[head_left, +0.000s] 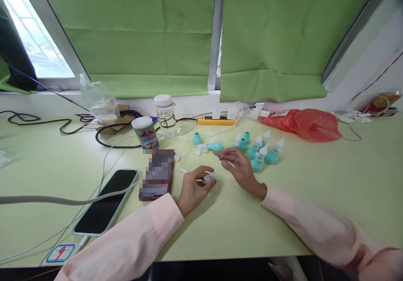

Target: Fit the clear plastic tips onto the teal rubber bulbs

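My left hand (193, 187) rests on the pale green table (330, 180), its fingers pinched around a small clear plastic piece (210, 177). My right hand (239, 167) hovers just to the right, fingers stretched out flat and holding nothing, beside a cluster of several teal bulbs with white tips (261, 153). A lone teal bulb (215, 146) lies on its side and another teal piece (197, 138) stands just beyond my hands. Another clear plastic piece (183, 170) lies left of my left hand.
A phone (107, 200) with a white cable lies at front left, next to a dark red booklet (157, 174). Behind stand a printed can (145, 133), a clear water bottle (165, 115), a yellow power strip (216, 120) and a red plastic bag (304, 123). Green blinds hang behind.
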`<state>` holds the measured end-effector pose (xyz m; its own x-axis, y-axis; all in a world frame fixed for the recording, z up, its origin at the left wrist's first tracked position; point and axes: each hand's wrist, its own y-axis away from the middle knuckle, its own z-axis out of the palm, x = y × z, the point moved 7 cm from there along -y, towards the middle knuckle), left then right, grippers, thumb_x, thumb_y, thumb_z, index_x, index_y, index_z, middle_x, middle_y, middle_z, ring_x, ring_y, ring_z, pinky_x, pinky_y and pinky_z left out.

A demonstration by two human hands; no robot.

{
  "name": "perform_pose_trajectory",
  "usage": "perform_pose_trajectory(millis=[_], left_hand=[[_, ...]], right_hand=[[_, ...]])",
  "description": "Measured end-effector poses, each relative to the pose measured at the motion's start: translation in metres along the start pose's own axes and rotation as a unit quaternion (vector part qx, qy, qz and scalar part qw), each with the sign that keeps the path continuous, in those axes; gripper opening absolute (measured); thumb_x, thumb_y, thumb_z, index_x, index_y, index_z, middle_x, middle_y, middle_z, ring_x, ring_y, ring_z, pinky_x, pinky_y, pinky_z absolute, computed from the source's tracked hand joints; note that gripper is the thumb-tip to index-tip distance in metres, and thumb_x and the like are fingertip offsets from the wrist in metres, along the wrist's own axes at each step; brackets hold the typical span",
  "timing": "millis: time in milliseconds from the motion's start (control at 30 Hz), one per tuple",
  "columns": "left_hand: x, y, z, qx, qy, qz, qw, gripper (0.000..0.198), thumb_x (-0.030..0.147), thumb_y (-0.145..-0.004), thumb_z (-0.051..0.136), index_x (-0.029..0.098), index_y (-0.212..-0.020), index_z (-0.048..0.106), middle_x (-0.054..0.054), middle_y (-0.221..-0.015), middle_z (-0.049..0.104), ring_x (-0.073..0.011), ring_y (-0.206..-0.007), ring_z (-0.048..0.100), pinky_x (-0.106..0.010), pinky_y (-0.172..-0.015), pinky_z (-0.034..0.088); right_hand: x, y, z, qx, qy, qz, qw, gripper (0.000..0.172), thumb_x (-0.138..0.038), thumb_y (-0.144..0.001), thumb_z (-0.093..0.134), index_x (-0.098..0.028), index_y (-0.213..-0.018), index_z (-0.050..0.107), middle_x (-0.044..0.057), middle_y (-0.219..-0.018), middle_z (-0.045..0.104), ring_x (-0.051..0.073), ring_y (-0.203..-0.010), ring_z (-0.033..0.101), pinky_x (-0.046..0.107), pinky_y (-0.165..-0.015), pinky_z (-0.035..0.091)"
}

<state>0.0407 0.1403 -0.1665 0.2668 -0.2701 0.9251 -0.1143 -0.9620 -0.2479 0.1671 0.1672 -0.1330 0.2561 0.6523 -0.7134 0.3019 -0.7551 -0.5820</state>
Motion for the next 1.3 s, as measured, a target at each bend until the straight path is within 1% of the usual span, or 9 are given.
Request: perform_pose_trajectory(millis=[67, 167, 367, 533, 700, 833, 933, 1133, 1300], left_hand=[[-0.004, 0.0, 0.001, 0.003, 0.009, -0.008, 1.0, 0.021, 0.025, -0.066, 0.057, 0.013, -0.082, 0.059, -0.004, -0.07, 0.06, -0.0091, -0.052, 0.051, -0.018, -0.043, 0.044], [-0.01, -0.001, 0.002, 0.0, 0.022, -0.033, 0.999, 0.019, 0.026, -0.064, 0.058, 0.011, -0.076, 0.061, -0.004, -0.068, 0.059, -0.0086, -0.047, 0.049, -0.02, -0.041, 0.043], [-0.011, 0.0, 0.003, -0.013, 0.008, -0.041, 0.999, 0.014, 0.025, -0.062, 0.06, 0.011, -0.065, 0.06, -0.006, -0.071, 0.063, -0.0086, -0.044, 0.05, -0.021, -0.041, 0.041], [-0.009, 0.0, 0.003, -0.026, 0.008, -0.03, 0.999, 0.022, 0.028, -0.065, 0.058, 0.014, -0.082, 0.057, -0.001, -0.063, 0.06, -0.0085, -0.046, 0.052, -0.019, -0.043, 0.043], [-0.014, -0.001, 0.003, -0.022, 0.044, -0.057, 0.997, 0.024, 0.031, -0.066, 0.059, 0.014, -0.081, 0.055, 0.001, -0.057, 0.055, -0.0075, -0.041, 0.049, -0.019, -0.041, 0.042], [-0.016, -0.003, -0.003, 0.011, 0.058, -0.062, 0.996, 0.024, 0.032, -0.061, 0.063, 0.011, -0.072, 0.057, -0.005, -0.071, 0.06, -0.0086, -0.046, 0.051, -0.021, -0.041, 0.043], [-0.013, -0.004, -0.006, 0.019, 0.052, -0.046, 0.997, 0.024, 0.03, -0.062, 0.062, 0.012, -0.077, 0.057, -0.002, -0.065, 0.058, -0.0107, -0.053, 0.053, -0.02, -0.044, 0.044], [-0.009, -0.007, -0.013, 0.051, 0.046, -0.037, 0.997, 0.024, 0.027, -0.063, 0.06, 0.014, -0.083, 0.055, 0.001, -0.06, 0.052, -0.01, -0.056, 0.05, -0.018, -0.046, 0.042], [-0.008, -0.007, -0.02, 0.096, 0.058, -0.035, 0.993, 0.029, 0.034, -0.067, 0.057, 0.013, -0.087, 0.058, 0.0, -0.065, 0.054, -0.0087, -0.053, 0.048, -0.018, -0.046, 0.04]], right_hand=[[0.01, -0.015, 0.005, -0.027, 0.129, -0.012, 0.991, 0.013, -0.02, -0.08, 0.041, -0.019, -0.093, 0.045, 0.008, -0.1, 0.055, 0.018, -0.099, 0.05, 0.033, -0.082, 0.041], [0.027, -0.033, 0.02, -0.099, 0.323, -0.025, 0.941, 0.016, -0.017, -0.075, 0.045, -0.015, -0.089, 0.051, 0.008, -0.093, 0.057, 0.02, -0.094, 0.049, 0.033, -0.081, 0.04], [0.041, -0.052, 0.035, -0.14, 0.398, -0.011, 0.907, 0.025, -0.013, -0.073, 0.043, -0.011, -0.095, 0.053, 0.013, -0.097, 0.054, 0.026, -0.096, 0.043, 0.037, -0.081, 0.036], [0.046, -0.065, 0.04, -0.133, 0.434, 0.032, 0.891, 0.037, -0.014, -0.073, 0.044, -0.01, -0.11, 0.046, 0.018, -0.11, 0.046, 0.031, -0.099, 0.04, 0.042, -0.079, 0.033], [0.049, -0.09, 0.058, -0.126, 0.424, 0.05, 0.896, 0.051, -0.031, -0.079, 0.041, -0.021, -0.126, 0.023, 0.013, -0.126, 0.033, 0.032, -0.108, 0.033, 0.044, -0.08, 0.032], [0.059, -0.107, 0.072, -0.122, 0.409, 0.073, 0.901, 0.037, -0.027, -0.079, 0.04, -0.019, -0.116, 0.037, 0.012, -0.108, 0.051, 0.03, -0.101, 0.041, 0.046, -0.077, 0.033], [0.059, -0.113, 0.074, -0.101, 0.399, 0.082, 0.908, 0.026, -0.019, -0.079, 0.039, -0.017, -0.104, 0.045, 0.01, -0.095, 0.058, 0.026, -0.092, 0.048, 0.043, -0.076, 0.034], [0.021, -0.1, 0.048, -0.015, 0.345, 0.041, 0.938, 0.031, -0.028, -0.076, 0.045, -0.017, -0.106, 0.042, 0.006, -0.094, 0.057, 0.021, -0.092, 0.048, 0.037, -0.081, 0.034], [-0.024, -0.058, 0.013, 0.041, 0.141, -0.036, 0.989, 0.022, -0.028, -0.076, 0.047, -0.019, -0.096, 0.048, 0.003, -0.088, 0.056, 0.015, -0.08, 0.052, 0.029, -0.076, 0.041]])
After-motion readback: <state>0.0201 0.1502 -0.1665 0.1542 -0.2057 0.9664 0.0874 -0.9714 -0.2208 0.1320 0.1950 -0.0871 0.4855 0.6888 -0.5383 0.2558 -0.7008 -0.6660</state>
